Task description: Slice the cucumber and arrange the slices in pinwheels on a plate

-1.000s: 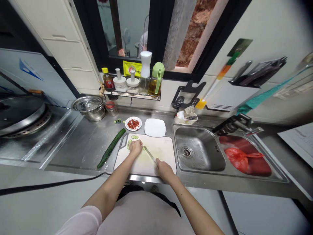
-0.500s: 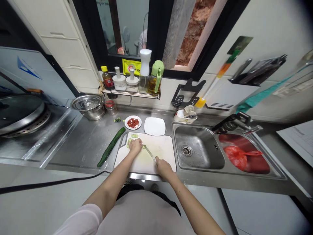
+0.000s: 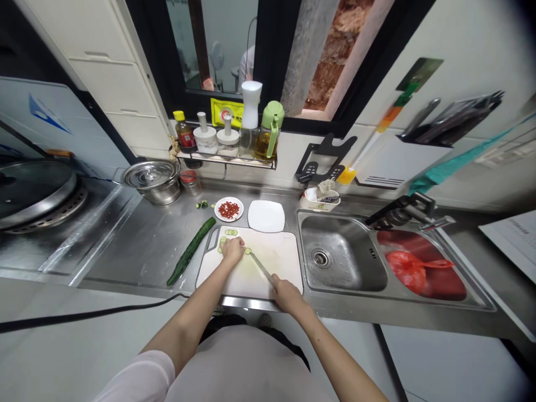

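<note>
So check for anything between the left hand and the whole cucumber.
Only low things: a few cucumber slices beside the left hand, then the handle end of the cutting board. Nothing tall is visible before the whole cucumber.

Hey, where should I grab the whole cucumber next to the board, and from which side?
I'd use the left hand, around the middle of the cucumber, from above and slightly left. It lies flat, long and slim, its far end close to the cutting board, so its left side looks freer.
</note>
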A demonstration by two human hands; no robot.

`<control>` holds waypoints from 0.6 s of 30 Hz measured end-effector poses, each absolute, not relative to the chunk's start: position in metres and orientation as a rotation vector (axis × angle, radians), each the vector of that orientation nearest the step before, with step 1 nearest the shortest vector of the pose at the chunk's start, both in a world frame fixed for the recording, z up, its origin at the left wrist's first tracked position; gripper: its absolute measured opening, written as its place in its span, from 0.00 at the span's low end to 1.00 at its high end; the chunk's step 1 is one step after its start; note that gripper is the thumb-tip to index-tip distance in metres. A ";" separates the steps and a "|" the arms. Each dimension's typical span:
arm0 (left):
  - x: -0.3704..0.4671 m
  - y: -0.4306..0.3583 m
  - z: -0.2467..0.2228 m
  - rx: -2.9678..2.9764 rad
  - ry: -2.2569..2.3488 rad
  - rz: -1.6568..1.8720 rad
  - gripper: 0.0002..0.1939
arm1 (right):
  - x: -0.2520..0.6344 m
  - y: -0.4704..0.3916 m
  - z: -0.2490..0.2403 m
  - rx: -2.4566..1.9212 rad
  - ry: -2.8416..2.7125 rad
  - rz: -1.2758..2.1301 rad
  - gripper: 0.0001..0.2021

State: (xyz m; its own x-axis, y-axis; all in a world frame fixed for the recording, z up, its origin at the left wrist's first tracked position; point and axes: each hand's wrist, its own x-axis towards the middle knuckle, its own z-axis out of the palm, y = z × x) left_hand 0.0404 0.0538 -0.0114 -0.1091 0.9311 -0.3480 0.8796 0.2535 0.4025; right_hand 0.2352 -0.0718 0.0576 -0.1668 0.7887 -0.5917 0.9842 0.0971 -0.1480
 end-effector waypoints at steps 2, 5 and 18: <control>0.040 0.054 -0.011 1.636 1.998 0.134 0.05 | 0.232 -0.069 0.057 1.740 2.025 -0.734 0.16; 0.040 0.053 -0.011 1.630 1.996 0.143 0.05 | 0.227 -0.063 0.057 1.749 2.039 -0.723 0.16; 0.042 0.052 -0.006 1.638 2.010 0.133 0.06 | 0.234 -0.072 0.056 1.757 2.025 -0.753 0.17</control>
State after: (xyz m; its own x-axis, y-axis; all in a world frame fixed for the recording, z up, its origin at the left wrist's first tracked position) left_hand 0.0417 0.0524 -0.0059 -0.1164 0.9325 -0.3418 0.8793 0.2568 0.4010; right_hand 0.2339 -0.0716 0.0559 -0.1661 0.7943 -0.5843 0.9831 0.0874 -0.1608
